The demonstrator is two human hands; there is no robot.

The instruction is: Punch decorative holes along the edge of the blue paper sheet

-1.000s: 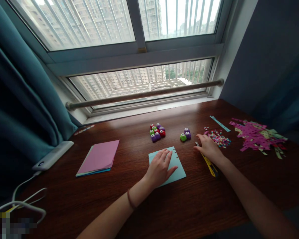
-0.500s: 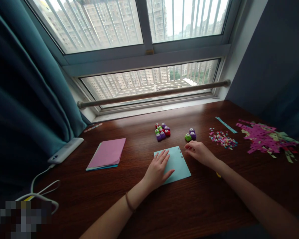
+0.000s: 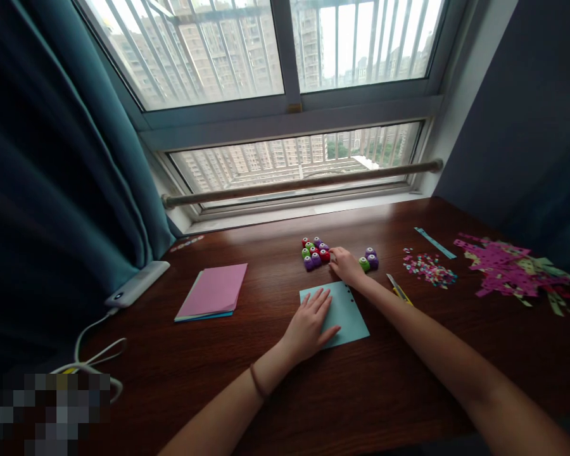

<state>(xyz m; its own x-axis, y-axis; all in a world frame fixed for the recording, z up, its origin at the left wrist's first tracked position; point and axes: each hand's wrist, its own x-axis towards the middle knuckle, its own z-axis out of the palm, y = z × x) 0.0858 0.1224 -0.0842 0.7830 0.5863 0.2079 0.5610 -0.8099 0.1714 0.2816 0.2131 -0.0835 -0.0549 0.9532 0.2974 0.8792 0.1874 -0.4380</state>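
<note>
My left hand [image 3: 310, 324] lies flat with fingers spread on a light blue paper sheet [image 3: 346, 313] that has a few small holes near its far right corner. My right hand [image 3: 346, 265] reaches past the sheet to a cluster of small round punches [image 3: 313, 252] in red, green and purple. Its fingers curl at the cluster's right edge, touching a red punch [image 3: 325, 255]; whether they grip it I cannot see. A separate group of one green and two purple punches [image 3: 369, 259] sits just right of that hand.
A pink and blue paper stack [image 3: 213, 292] lies at the left. A yellow craft knife [image 3: 399, 289], a confetti pile [image 3: 430, 268], a blue strip [image 3: 434, 243] and pink paper scraps [image 3: 508, 269] lie at the right. A white power bank [image 3: 137, 283] with cable sits by the teal curtain.
My right hand left the yellow knife, crossed left over the sheet's far corner and reached the punch cluster. My left hand stayed flat on the sheet. The view tilted up.
</note>
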